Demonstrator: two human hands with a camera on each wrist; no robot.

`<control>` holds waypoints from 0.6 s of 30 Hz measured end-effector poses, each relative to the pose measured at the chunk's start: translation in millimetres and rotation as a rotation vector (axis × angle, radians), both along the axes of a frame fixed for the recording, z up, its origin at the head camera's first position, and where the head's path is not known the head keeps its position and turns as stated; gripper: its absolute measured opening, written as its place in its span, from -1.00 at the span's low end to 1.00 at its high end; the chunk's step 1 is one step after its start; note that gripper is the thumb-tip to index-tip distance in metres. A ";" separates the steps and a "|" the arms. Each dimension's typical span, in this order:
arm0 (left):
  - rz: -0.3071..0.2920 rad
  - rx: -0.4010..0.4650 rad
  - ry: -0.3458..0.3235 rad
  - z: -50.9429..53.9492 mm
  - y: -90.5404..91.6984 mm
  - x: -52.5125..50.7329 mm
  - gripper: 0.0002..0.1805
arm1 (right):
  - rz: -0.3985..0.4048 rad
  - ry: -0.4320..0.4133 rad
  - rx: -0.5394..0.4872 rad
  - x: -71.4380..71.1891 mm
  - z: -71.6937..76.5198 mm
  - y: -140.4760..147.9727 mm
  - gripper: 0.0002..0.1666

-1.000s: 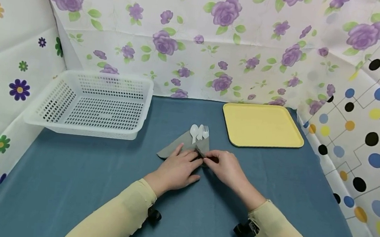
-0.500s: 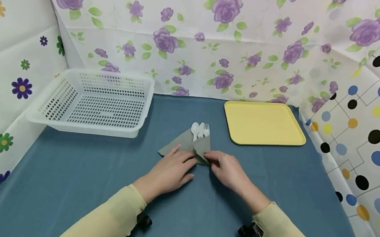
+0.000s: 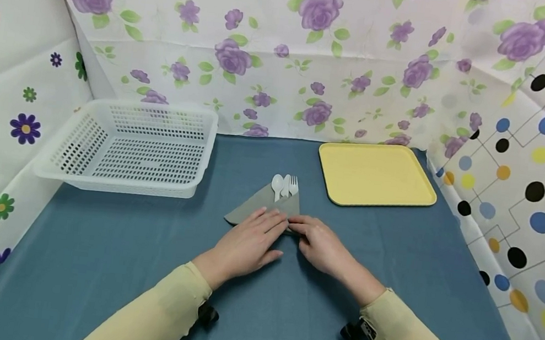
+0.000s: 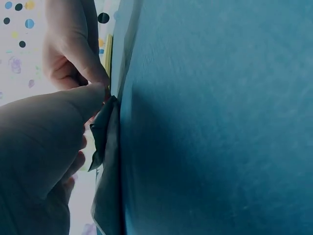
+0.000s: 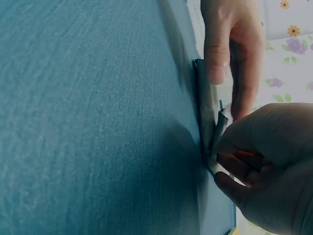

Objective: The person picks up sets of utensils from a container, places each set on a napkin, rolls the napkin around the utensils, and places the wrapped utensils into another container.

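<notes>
A grey napkin, partly folded, lies at the middle of the table, with a white spoon, a white knife and a white fork poking out of its far end. The left hand presses flat on the folded flap, fingers straight. At the napkin's right lower edge the right hand pinches the cloth between thumb and curled fingers. Low from the side, the left wrist view has the raised napkin fold beside the left hand. The right hand holds the napkin edge in the right wrist view.
A white perforated basket stands at the back left of the blue tablecloth. At the back right lies a yellow tray. Patterned curtains enclose the back and both sides.
The napkin's right flap has come down over the lower part of the cutlery. The left hand, earlier at the flap's left, now lies over it; the right hand keeps near the right edge.
</notes>
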State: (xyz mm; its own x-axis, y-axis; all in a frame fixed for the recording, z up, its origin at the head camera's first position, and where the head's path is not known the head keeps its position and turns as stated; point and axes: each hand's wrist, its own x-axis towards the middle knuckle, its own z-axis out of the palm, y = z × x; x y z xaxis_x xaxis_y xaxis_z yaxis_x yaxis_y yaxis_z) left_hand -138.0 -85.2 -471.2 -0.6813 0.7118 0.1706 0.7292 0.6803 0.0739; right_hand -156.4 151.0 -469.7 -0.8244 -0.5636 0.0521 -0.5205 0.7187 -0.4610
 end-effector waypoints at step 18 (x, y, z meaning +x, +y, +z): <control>-0.066 -0.069 -0.181 -3.3 -9.6 -14.6 -0.18 | 0.133 0.131 0.063 2.0 -5.0 15.9 -0.49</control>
State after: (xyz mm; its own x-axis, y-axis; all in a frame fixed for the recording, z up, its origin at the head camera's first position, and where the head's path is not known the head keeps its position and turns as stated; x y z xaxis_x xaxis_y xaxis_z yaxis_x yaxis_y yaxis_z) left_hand -152.6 -94.8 -474.5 -0.6475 0.7620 -0.0015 0.7518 0.6391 0.1623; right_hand -154.4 166.9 -474.7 -0.7308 -0.6728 0.1150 -0.6654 0.6647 -0.3398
